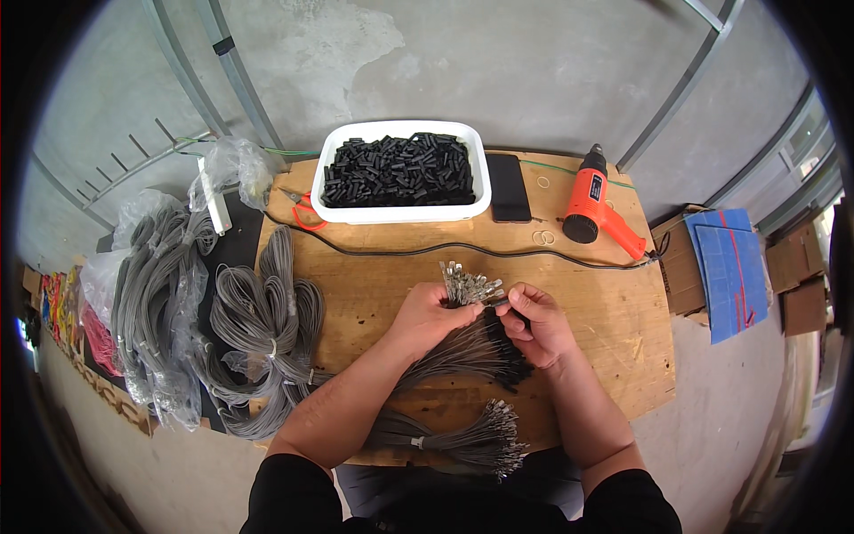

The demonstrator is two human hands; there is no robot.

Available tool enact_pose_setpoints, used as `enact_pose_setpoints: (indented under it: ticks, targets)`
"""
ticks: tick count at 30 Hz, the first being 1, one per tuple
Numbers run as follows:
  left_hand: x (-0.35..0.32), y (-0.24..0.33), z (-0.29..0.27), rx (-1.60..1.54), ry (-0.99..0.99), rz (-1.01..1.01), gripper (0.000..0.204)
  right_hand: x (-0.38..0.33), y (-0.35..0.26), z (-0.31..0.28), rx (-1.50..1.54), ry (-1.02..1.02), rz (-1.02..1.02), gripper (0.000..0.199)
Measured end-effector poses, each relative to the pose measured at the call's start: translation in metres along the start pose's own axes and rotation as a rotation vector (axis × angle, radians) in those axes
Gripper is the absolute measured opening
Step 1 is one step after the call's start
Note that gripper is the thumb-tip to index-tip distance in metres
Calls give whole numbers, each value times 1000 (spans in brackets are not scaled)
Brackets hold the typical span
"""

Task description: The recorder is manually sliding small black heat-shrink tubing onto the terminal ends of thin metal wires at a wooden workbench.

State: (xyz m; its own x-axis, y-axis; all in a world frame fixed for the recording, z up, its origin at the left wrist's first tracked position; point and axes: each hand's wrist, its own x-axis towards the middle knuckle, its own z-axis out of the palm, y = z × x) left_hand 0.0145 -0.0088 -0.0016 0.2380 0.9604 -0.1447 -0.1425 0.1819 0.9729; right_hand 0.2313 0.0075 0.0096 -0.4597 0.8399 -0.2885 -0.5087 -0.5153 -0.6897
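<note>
Grey wire bundle [463, 343] with metal terminals fanned upward sits gripped in the closed left hand [431, 313] at mid-table, ends presented to the right hand [534, 322], which pinches one lead, while the white tub [402, 211] of black sleeves waits at the far edge.

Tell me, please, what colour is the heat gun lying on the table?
The heat gun is orange-red with a black nozzle, seen in the head view.
</note>
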Motion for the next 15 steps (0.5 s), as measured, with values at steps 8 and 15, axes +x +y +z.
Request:
enact_pose_setpoints:
  ticks: [8,15]
  targets:
    - [-1,1,0,-62,-39,1,13,1,3,-2,-35,6,9,10]
    - [-3,4,4,-93,-31,-66,17,-3,-12,-3,-279,81,-189,18]
